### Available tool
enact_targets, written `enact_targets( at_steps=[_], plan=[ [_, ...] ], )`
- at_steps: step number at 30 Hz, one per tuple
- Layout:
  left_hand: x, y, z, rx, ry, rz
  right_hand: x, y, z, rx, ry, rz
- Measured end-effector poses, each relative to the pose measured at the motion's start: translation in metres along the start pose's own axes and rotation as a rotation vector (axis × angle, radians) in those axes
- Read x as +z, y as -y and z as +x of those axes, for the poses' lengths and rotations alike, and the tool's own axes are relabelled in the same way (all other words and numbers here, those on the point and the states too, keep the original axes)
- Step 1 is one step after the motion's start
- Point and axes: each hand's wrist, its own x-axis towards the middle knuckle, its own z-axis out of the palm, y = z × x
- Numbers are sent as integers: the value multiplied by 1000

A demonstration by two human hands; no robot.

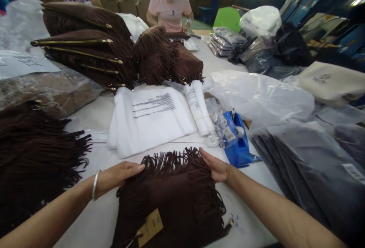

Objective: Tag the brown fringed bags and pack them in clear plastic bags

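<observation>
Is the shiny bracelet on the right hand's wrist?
No, the silver bracelet is around the wrist of the left hand, and the right wrist is bare.

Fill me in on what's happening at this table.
The left hand and right hand hold the fringed edge of a dark brown bag with a tan tag. Printed white bags lie just beyond it. Across the table, a person in pink bends over something brown.

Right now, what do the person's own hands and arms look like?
The left hand is bare, with a silvery bangle round its wrist. The right hand is bare, its wrist unadorned. No sleeves show on either forearm.
</observation>
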Motion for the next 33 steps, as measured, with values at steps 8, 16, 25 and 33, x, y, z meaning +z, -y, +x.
enact_targets(
  at_steps=[8,16,25,33],
  plan=[
    [16,1,30,-44,327,-318,5,32,52,162,118,-157],
    [11,7,6,212,70,44,42,46,44,-12,-30,-663],
    [58,86,-35,842,-62,1144,78,-26,4,-549,278,-1928],
    [47,75,-73,937,-29,917,76,-54,0,-701,253,-2072]
  ],
)
